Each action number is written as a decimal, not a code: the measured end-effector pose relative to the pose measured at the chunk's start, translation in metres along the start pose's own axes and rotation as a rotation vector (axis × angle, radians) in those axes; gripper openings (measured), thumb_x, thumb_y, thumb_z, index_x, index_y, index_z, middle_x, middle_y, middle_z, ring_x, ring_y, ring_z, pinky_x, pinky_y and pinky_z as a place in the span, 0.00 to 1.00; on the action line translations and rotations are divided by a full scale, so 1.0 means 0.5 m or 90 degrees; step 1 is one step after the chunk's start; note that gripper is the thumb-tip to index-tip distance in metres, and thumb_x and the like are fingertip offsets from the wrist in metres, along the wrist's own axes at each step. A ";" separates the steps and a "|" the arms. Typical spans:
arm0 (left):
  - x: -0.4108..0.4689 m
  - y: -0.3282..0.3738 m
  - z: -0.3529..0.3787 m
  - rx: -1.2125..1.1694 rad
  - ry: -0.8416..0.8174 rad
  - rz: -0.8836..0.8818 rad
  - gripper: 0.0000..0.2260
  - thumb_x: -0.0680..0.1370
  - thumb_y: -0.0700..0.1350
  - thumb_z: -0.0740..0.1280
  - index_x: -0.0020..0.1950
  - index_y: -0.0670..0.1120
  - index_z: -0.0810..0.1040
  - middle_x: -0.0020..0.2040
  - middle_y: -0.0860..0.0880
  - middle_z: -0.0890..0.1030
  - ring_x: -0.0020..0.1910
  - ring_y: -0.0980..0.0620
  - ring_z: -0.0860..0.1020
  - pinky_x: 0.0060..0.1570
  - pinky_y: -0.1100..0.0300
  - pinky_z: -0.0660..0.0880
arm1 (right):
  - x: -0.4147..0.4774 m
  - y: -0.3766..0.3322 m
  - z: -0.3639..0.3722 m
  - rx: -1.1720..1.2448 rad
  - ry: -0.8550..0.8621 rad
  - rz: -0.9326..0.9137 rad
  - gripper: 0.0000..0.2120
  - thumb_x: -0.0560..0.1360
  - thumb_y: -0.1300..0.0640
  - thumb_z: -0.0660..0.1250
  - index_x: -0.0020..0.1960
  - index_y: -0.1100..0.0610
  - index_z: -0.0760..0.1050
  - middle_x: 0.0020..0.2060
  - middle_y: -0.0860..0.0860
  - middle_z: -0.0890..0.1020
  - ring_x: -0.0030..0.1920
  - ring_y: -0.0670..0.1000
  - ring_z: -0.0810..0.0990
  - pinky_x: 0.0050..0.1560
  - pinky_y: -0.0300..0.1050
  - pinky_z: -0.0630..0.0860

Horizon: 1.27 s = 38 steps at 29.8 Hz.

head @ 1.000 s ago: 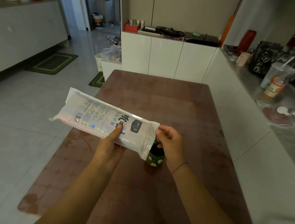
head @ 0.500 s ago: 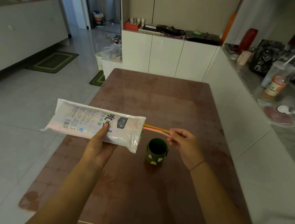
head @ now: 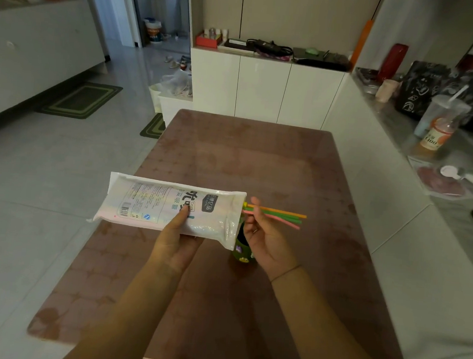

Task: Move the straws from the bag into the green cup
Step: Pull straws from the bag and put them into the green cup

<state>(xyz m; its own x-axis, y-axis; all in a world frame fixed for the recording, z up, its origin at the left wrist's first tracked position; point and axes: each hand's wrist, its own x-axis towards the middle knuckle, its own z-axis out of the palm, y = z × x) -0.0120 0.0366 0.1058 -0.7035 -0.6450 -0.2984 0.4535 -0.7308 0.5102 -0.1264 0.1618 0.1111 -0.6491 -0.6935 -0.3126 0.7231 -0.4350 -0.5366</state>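
Two hands up over the table (head: 259, 158), both busy. One bag (head: 154, 204), white with printed text, is held level in the air up-left of the green cup (head: 242, 254), its open mouth ending right above the cup. The left hand (head: 178, 240) is just left of the cup and grips the bag from underneath, with the thumb pressed on the printed front.

One green cup stands on the table. It is mostly hidden by the bag's corner and the right palm; only the lower wall with small stickers shows.

The right hand (head: 267, 240) is against the cup's right side and above it, palm facing left, fingers curled and pinching the straws (head: 280, 214) close to the bag mouth.

The straws lie roughly level above and to the right of the cup, sticking out past the right fingers. Their left ends are at the bag mouth; cannot tell whether they are inside it.

- Straw count: one orange, one pink, and green that is maybe two, so about four. The exact number is unclear.
- A yellow stub shows at the bag mouth.
- None are in the cup.

Far right of the cup, on a counter, is one clear drink cup (head: 444, 116) with its own straw.
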 end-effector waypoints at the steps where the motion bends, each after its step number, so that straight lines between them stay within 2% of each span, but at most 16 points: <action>1: -0.001 -0.004 0.001 0.001 -0.002 -0.001 0.12 0.79 0.36 0.60 0.59 0.49 0.74 0.48 0.46 0.84 0.45 0.48 0.84 0.50 0.43 0.76 | 0.004 0.000 0.005 -0.012 0.017 -0.018 0.14 0.69 0.61 0.68 0.54 0.61 0.77 0.40 0.52 0.78 0.31 0.43 0.76 0.34 0.31 0.77; 4: 0.002 -0.004 -0.008 -0.007 -0.002 -0.002 0.12 0.79 0.36 0.60 0.59 0.49 0.74 0.50 0.45 0.83 0.46 0.47 0.84 0.50 0.43 0.77 | 0.011 -0.010 0.005 -0.044 0.066 -0.063 0.06 0.74 0.63 0.65 0.49 0.62 0.79 0.38 0.52 0.78 0.30 0.44 0.76 0.32 0.32 0.77; 11: 0.021 0.035 -0.050 -0.053 0.053 0.013 0.12 0.78 0.35 0.62 0.58 0.48 0.73 0.53 0.44 0.83 0.54 0.44 0.81 0.51 0.41 0.77 | 0.019 -0.067 -0.038 -0.165 0.123 -0.154 0.07 0.76 0.62 0.63 0.47 0.62 0.79 0.24 0.48 0.77 0.27 0.43 0.75 0.27 0.34 0.74; 14: 0.033 0.054 -0.070 -0.062 0.071 0.029 0.11 0.79 0.35 0.62 0.57 0.48 0.73 0.50 0.44 0.84 0.49 0.46 0.84 0.51 0.42 0.77 | 0.019 -0.098 -0.055 -0.194 0.145 -0.182 0.06 0.76 0.62 0.64 0.46 0.62 0.79 0.23 0.48 0.77 0.26 0.43 0.76 0.27 0.34 0.74; 18: 0.048 0.066 -0.100 -0.080 0.065 0.027 0.13 0.79 0.36 0.62 0.61 0.49 0.72 0.55 0.44 0.83 0.50 0.46 0.84 0.51 0.43 0.78 | 0.017 -0.125 -0.067 -0.234 0.156 -0.198 0.05 0.75 0.62 0.65 0.45 0.62 0.80 0.25 0.48 0.78 0.27 0.43 0.77 0.27 0.33 0.75; 25: 0.054 0.043 -0.115 -0.088 0.045 0.016 0.14 0.80 0.36 0.59 0.63 0.49 0.70 0.57 0.44 0.80 0.50 0.47 0.84 0.45 0.45 0.81 | 0.018 -0.140 -0.073 -0.301 0.143 -0.199 0.06 0.75 0.62 0.65 0.47 0.63 0.79 0.31 0.51 0.77 0.28 0.43 0.77 0.28 0.33 0.75; 28: 0.058 0.047 -0.122 -0.096 0.056 0.018 0.16 0.80 0.37 0.60 0.66 0.49 0.68 0.60 0.44 0.79 0.55 0.45 0.82 0.48 0.43 0.80 | 0.017 -0.161 -0.086 -0.316 0.160 -0.220 0.05 0.75 0.62 0.65 0.44 0.62 0.79 0.28 0.49 0.78 0.27 0.42 0.76 0.27 0.33 0.74; 31: 0.062 0.055 -0.130 -0.095 0.073 0.019 0.14 0.80 0.36 0.61 0.63 0.49 0.71 0.59 0.44 0.80 0.58 0.44 0.79 0.52 0.41 0.77 | 0.017 -0.183 -0.107 -0.362 0.195 -0.253 0.06 0.75 0.64 0.64 0.41 0.59 0.78 0.23 0.47 0.79 0.24 0.41 0.76 0.24 0.32 0.72; 35: 0.065 0.054 -0.126 -0.092 0.073 0.016 0.13 0.80 0.36 0.61 0.62 0.49 0.71 0.56 0.44 0.82 0.52 0.45 0.83 0.50 0.42 0.78 | 0.023 -0.193 -0.127 -0.463 0.235 -0.283 0.08 0.75 0.65 0.64 0.39 0.58 0.77 0.20 0.46 0.78 0.22 0.41 0.75 0.23 0.32 0.72; 38: 0.064 0.043 -0.121 -0.077 0.075 0.007 0.14 0.80 0.37 0.61 0.63 0.50 0.70 0.58 0.44 0.81 0.50 0.46 0.84 0.49 0.43 0.79 | 0.038 -0.184 -0.139 -0.540 0.259 -0.269 0.08 0.75 0.64 0.65 0.38 0.57 0.77 0.18 0.46 0.78 0.21 0.41 0.75 0.23 0.32 0.73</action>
<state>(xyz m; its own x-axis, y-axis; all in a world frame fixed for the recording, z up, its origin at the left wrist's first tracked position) 0.0085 -0.0134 0.0584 -0.6321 -0.6700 -0.3892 0.5284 -0.7401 0.4159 -0.2219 0.2284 0.1003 -0.9565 -0.2628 -0.1269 0.1151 0.0600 -0.9915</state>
